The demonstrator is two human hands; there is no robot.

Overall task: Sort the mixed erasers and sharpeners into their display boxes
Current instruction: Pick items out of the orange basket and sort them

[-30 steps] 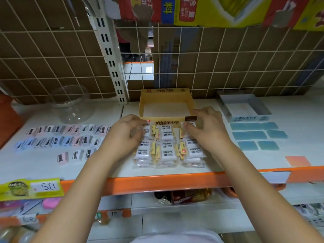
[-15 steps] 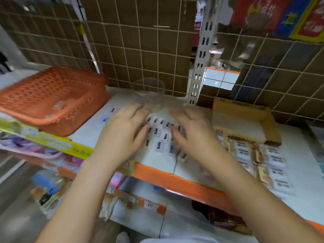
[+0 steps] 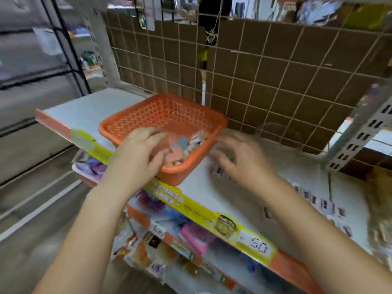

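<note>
An orange mesh basket [image 3: 169,115] sits on the white shelf [image 3: 203,187], tilted over the front edge. Mixed small erasers and sharpeners [image 3: 191,141] lie in its near corner. My left hand [image 3: 140,151] reaches over the basket's near rim, fingers curled among the items; blur hides whether it holds one. My right hand [image 3: 239,160] hovers just right of the basket with fingers spread, above small wrapped erasers [image 3: 218,171]. More small erasers [image 3: 318,200] lie in rows on the shelf at the right.
A wire grid over brown cardboard [image 3: 265,71] backs the shelf. A clear glass jar [image 3: 277,134] stands behind my right hand. A yellow price strip [image 3: 212,217] runs along the shelf edge. Packaged goods [image 3: 180,236] fill the lower shelf. A metal upright [image 3: 360,132] rises at right.
The view has swung left from the yellow box and eraser rows to the orange basket. Both hands moved left; my left hand now reaches into the basket.
</note>
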